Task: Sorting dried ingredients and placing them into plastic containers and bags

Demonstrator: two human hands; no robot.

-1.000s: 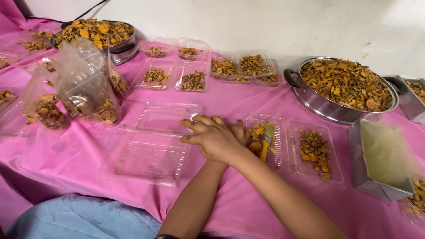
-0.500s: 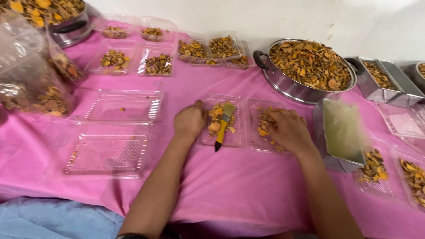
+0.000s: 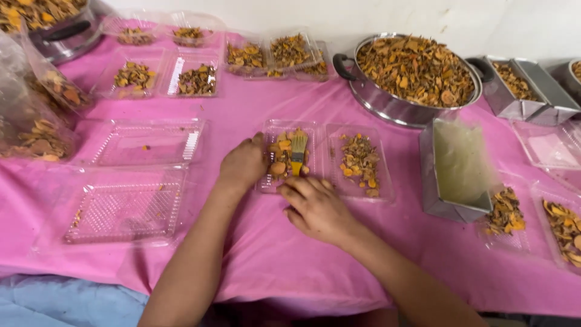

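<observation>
Two bare hands rest at a clear, thin-walled hinged plastic tray [image 3: 289, 154] lying open on the pink tablecloth [image 3: 254, 254]. Left hand [image 3: 243, 165]: curled loosely against the tray's near-left edge, fingertips touching the rim; whether it pinches the rim cannot be told. Right hand [image 3: 318, 209]: flat on the cloth just below the tray's near edge, fingers together, holding nothing.

Contents, between the two hands and just beyond them: orange and brown dried root slices, irregular, rough, brittle-looking; on top of them a small flat brush with yellow handle and pale bristles [image 3: 298, 151], ungripped.

Handling, by judgement: the tray is light, flexible and slippery, likely to buckle if lifted by one corner; best taken at both long rims. The slices are light and loose, and spill easily.

Right of the grip: the tray's second half [image 3: 361, 162] with darker slices; a rectangular steel tin [image 3: 460, 169]. Beyond: a round steel pot heaped with slices [image 3: 414, 75]. Left of the grip: two empty ribbed clear trays [image 3: 130, 203]
</observation>
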